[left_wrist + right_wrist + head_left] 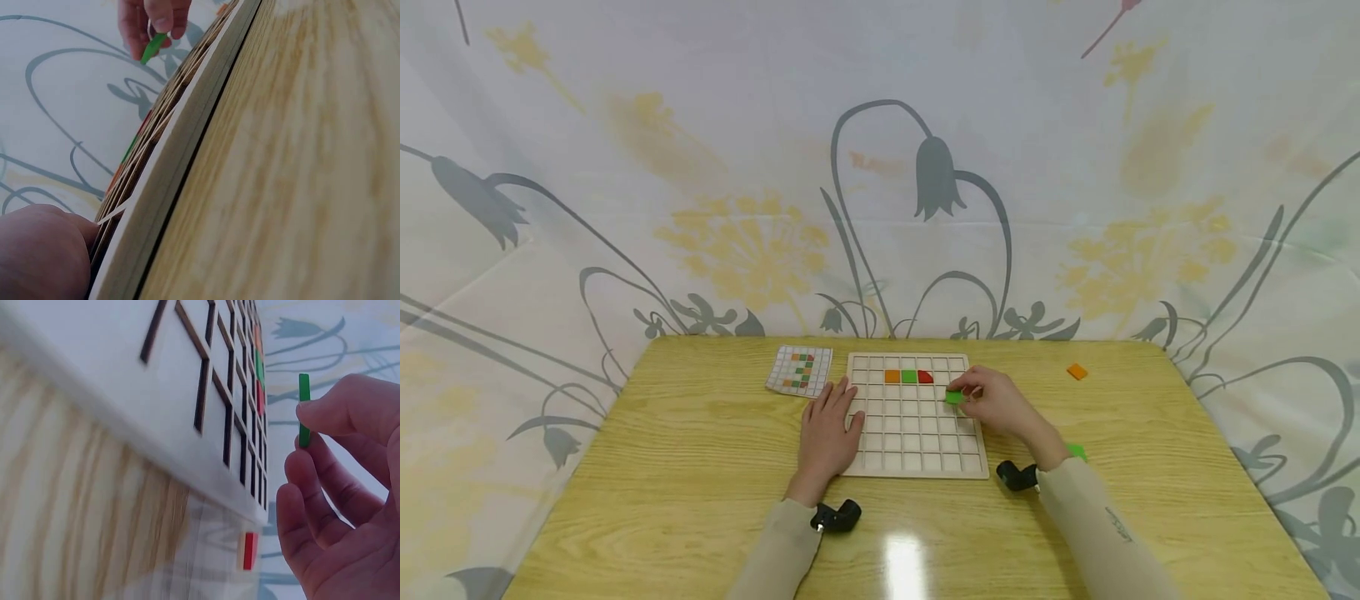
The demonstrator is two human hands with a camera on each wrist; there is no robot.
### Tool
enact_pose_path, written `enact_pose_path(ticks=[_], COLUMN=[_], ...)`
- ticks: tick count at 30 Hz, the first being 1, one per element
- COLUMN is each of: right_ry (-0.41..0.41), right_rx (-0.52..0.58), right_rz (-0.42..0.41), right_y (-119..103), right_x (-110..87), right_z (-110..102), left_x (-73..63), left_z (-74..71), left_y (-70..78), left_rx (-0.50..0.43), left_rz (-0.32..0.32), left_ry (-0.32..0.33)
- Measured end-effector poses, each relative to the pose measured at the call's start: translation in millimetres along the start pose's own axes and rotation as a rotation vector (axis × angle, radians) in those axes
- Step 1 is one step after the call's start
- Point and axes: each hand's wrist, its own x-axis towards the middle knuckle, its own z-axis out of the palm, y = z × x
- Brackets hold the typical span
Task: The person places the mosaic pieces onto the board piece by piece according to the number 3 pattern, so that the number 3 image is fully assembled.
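A pale wooden grid board [917, 442] lies on the table. Along its second row from the back sit an orange tile [892, 377], a green tile [909, 377] and a red tile [926, 377] with one rounded corner, side by side. My left hand [830, 433] rests on the board's left edge, fingers extended. Above the board's right part, my right hand [996, 404] pinches another green tile [304, 412] between thumb and fingers. The right wrist view shows this tile edge-on, raised off the grid.
A printed pattern card [800, 371] lies left of the board, close to the left fingertips. An orange tile [1077, 371] is at the right on the wooden table [685, 467]. A green piece [1077, 451] is partly hidden behind the right sleeve. Patterned cloth [880, 250] hangs behind.
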Motion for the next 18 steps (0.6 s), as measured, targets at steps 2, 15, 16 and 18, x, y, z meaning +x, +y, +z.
enact_pose_path(ticks=[2,15,16,18], right_ry=[0.003,0.016,0.018,0.023], right_rx=[0.011,0.071,0.098,0.157], right_rz=[0.013,0.108,0.128,0.173], right_y=[0,-6,-6,-4], right_x=[4.9,29.1,29.5,30.1], right_z=[3,25,26,30], left_x=[0.2,-0.2,-0.3,-1.0], left_z=[-0.5,-1.0,-1.4,-2.7], left_y=[0.1,0.7,1.1,2.3], left_rx=[0.0,-0.005,-0.008,-0.017], left_rz=[-0.001,-0.001,-0.004,-0.004], left_ry=[-0.002,0.001,0.0,0.003])
